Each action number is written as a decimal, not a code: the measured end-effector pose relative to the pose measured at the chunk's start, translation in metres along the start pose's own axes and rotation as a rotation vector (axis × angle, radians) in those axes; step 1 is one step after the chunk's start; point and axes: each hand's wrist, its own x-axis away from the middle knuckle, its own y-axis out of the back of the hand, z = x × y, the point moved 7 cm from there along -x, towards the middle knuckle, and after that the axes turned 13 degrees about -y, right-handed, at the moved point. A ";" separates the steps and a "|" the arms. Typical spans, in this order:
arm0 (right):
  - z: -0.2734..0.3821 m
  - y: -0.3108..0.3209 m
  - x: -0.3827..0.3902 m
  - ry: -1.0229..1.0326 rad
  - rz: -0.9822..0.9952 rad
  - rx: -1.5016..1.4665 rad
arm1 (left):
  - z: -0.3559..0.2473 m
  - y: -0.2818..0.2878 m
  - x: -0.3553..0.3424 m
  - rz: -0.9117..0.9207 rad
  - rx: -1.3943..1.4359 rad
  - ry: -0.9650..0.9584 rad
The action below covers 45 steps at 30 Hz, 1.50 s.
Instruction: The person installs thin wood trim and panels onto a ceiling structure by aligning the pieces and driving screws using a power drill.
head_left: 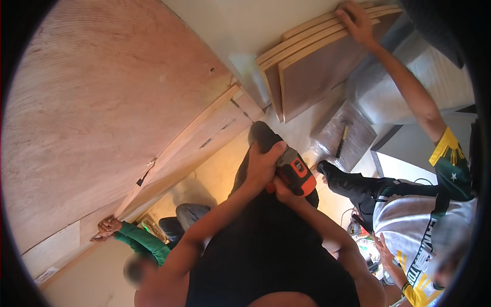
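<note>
My left hand (263, 166) grips the upper body of a black and orange cordless drill (294, 166). My right hand (284, 189) is wrapped round its handle, low at the back. The drill's long bit (247, 113) points up toward a plywood rail (225, 123) along the edge of a large plywood panel (107, 107), which has a thin wooden strip (179, 135) on it. Whether the tip touches the wood I cannot tell. The drill covers part of my fingers.
A co-worker (409, 215) at the right reaches up to stacked plywood boards (332, 66). Another person's hands (108, 226), from green sleeves, hold the strip's lower end at the left. Plastic-wrapped items (404, 82) and tools (360, 225) lie at the right.
</note>
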 end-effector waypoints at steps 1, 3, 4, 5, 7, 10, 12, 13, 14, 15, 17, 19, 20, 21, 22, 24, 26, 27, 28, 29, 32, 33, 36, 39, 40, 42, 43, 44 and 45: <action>0.005 0.000 0.001 0.003 -0.001 -0.026 | 0.000 -0.001 0.000 -0.007 0.021 0.006; 0.025 0.002 0.006 0.116 -0.037 0.005 | 0.003 0.000 0.003 0.009 0.078 0.019; 0.020 0.002 0.005 0.083 -0.028 0.004 | 0.003 0.000 0.003 0.037 0.110 0.017; 0.011 0.001 0.004 0.050 -0.019 0.003 | 0.002 -0.003 0.003 0.065 0.143 0.015; 0.004 0.002 0.003 0.011 -0.041 -0.034 | 0.001 -0.004 0.002 0.027 0.111 0.008; 0.002 0.002 0.002 0.013 -0.100 -0.068 | -0.004 -0.005 0.003 -0.008 0.112 0.026; -0.001 0.002 0.000 0.044 -0.094 0.008 | -0.008 -0.010 0.003 -0.017 0.106 0.030; -0.001 0.002 0.000 0.038 -0.095 -0.031 | -0.010 -0.008 0.005 -0.026 0.080 0.025; -0.002 0.001 0.000 0.032 -0.095 -0.069 | -0.013 -0.007 0.006 -0.035 0.054 0.021; -0.003 0.001 0.000 0.026 -0.096 -0.108 | -0.014 -0.007 0.004 -0.035 0.039 -0.005; -0.019 0.001 0.000 -0.100 -0.049 -0.118 | -0.012 -0.010 0.003 -0.038 0.022 -0.048; -0.023 0.002 0.000 -0.122 -0.055 -0.123 | -0.011 -0.011 0.004 -0.048 0.033 -0.040; -0.019 0.005 0.000 -0.082 -0.085 -0.124 | -0.010 -0.011 0.004 -0.052 0.038 -0.036; -0.014 0.009 0.001 -0.035 -0.136 -0.116 | -0.012 -0.011 0.004 -0.058 0.024 -0.044; -0.006 0.012 0.002 0.009 -0.191 -0.106 | -0.013 -0.012 0.004 -0.062 0.012 -0.051; 0.026 0.023 0.009 0.115 -0.336 -0.070 | -0.016 -0.013 0.003 -0.074 0.024 -0.038; 0.026 0.021 0.011 0.093 -0.295 -0.166 | -0.016 -0.015 0.003 -0.078 0.078 0.013; 0.025 0.021 0.013 0.082 -0.273 -0.213 | -0.015 -0.016 0.003 -0.077 0.103 0.015; 0.025 0.021 0.014 0.103 -0.267 -0.153 | -0.014 -0.015 0.004 -0.078 0.125 0.017; 0.022 0.021 0.015 0.124 -0.260 -0.093 | -0.013 -0.015 0.005 -0.080 0.146 0.018; 0.033 0.019 0.016 0.201 -0.249 0.063 | -0.011 -0.011 0.004 -0.076 0.044 -0.035; 0.040 0.017 0.017 0.229 -0.247 0.111 | -0.011 -0.007 0.004 -0.071 0.050 -0.029; 0.049 0.012 0.017 0.228 -0.173 0.189 | -0.015 -0.002 0.005 -0.040 0.056 -0.006; 0.046 0.016 0.016 0.162 -0.207 0.256 | -0.022 -0.006 0.006 -0.012 0.011 0.053; 0.053 0.016 0.016 0.196 -0.185 0.311 | -0.021 -0.004 0.009 -0.013 -0.007 0.089; 0.069 0.016 0.020 0.254 -0.141 0.425 | -0.022 -0.003 0.010 -0.008 -0.017 0.109; 0.056 0.016 0.020 0.183 -0.101 0.312 | -0.027 -0.006 0.012 -0.005 -0.013 0.090; 0.040 0.015 0.018 0.105 -0.057 0.201 | -0.027 -0.008 0.014 -0.006 -0.005 0.078; 0.030 0.016 0.019 0.103 -0.053 0.151 | -0.021 -0.006 0.012 0.015 0.022 0.067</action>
